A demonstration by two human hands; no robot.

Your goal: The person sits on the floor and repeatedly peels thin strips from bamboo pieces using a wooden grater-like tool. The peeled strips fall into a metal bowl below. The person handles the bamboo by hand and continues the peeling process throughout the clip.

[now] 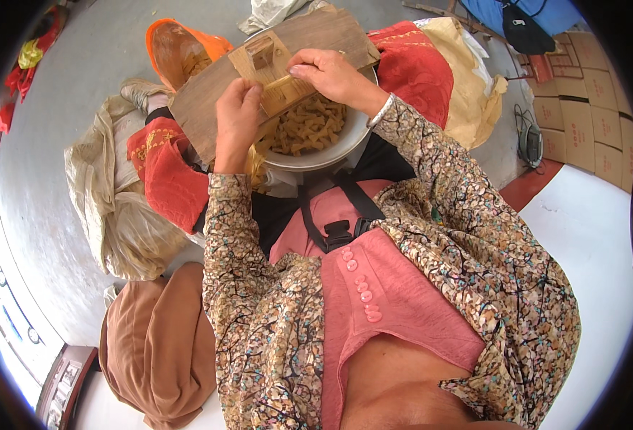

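Note:
A wooden board [203, 105] lies across a wide metal basin [316, 164] in front of me. On the board sits a paler wooden block [245, 64] with a squared opening. A thin yellowish strip [278, 83] stretches over this block, its exact material unclear. My left hand [235, 121] pinches the strip's near left end between thumb and fingers. At its other end, the fingertips of my right hand [330, 75] close on it. Below the board, many small tan knot-like pieces [308, 126] fill the basin; the board hides part of them.
An orange bag [158, 51] stands open beyond the board at left. Red cloths [413, 75] cover my knees. A pale sack [93, 177] and brown cloth [150, 344] lie at left. Tan paper sacking [464, 80], a small fan-like device [531, 142] and stacked cartons [580, 129] are at right.

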